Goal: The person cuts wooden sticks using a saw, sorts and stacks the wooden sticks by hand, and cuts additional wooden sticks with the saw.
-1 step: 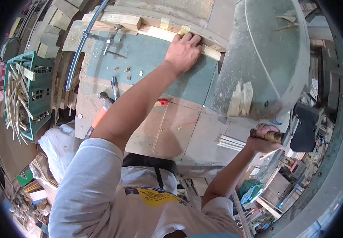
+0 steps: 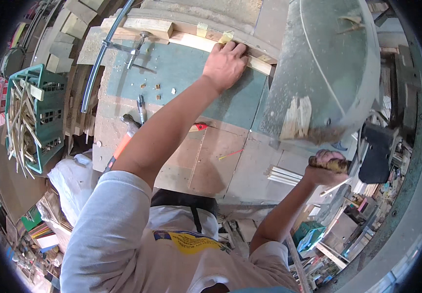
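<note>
My left hand (image 2: 225, 66) reaches to the far side of the green-topped worktable (image 2: 179, 71), its fingers curled over a pale wooden strip (image 2: 194, 40). The strip lies along a raised wooden fence. At the right, my right hand (image 2: 324, 177) is closed round a lever handle (image 2: 335, 165) wrapped in worn brown and yellow material. A metal bar joins this handle to a black plate (image 2: 377, 154). Between my hands stands a clear, dusty guard (image 2: 323, 73), with loose splinters of wood seen through it. Whatever lies under my left fingertips is hidden.
A metal bar clamp (image 2: 104, 53) holds a wood block at the far left. Small offcuts, a pen (image 2: 141, 108), a hammer (image 2: 129, 128) and a red-tipped tool (image 2: 199, 127) lie by my left forearm. Thin white strips (image 2: 284, 175) sit near my right wrist. A green crate (image 2: 49, 117) holds sticks.
The lever handle, with my right hand on it, has shifted slightly up and to the right, and the black plate with it. My left hand and the wooden strip look unmoved.
</note>
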Demonstrator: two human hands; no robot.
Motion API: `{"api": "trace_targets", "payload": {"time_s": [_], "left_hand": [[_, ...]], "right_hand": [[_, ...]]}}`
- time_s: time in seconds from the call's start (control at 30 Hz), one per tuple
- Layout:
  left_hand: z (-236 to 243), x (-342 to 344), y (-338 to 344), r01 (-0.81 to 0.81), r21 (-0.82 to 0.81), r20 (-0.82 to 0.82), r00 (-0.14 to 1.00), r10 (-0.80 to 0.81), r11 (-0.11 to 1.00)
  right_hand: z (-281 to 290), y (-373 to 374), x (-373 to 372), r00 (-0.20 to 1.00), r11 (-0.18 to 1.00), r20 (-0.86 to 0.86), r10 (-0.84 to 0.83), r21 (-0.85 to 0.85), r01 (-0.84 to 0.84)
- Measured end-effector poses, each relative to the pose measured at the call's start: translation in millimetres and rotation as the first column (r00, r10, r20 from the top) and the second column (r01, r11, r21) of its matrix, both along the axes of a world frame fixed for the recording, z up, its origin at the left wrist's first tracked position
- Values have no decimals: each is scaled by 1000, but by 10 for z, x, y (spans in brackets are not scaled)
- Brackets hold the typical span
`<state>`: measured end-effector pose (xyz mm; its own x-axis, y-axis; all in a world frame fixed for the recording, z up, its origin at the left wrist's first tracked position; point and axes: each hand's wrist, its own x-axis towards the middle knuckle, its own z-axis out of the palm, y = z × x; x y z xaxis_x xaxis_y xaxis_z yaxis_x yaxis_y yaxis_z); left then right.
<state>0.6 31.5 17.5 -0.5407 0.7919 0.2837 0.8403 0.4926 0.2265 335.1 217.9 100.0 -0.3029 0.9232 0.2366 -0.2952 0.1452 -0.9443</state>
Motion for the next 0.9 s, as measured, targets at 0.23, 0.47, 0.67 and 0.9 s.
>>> {"api": "trace_targets", "payload": {"time_s": [0.23, 0.47, 0.67, 0.9], "left_hand": [[56, -25, 15, -7, -87, -48, 999, 3, 996], [209, -3, 66, 52, -299, -96, 992, -85, 953], [236, 91, -125, 274, -244, -51, 954, -295, 930], [559, 1136, -213, 528, -85, 153, 845, -513, 845]], "right_hand": [[38, 495, -714, 994, 980, -108, 16, -197, -37], [208, 763, -1242, 999, 993, 19, 47, -110, -45], [44, 188, -1139, 902, 933, 298, -313, 272, 235], [-290, -683, -529, 431, 493, 900, 71, 344, -799]]}}
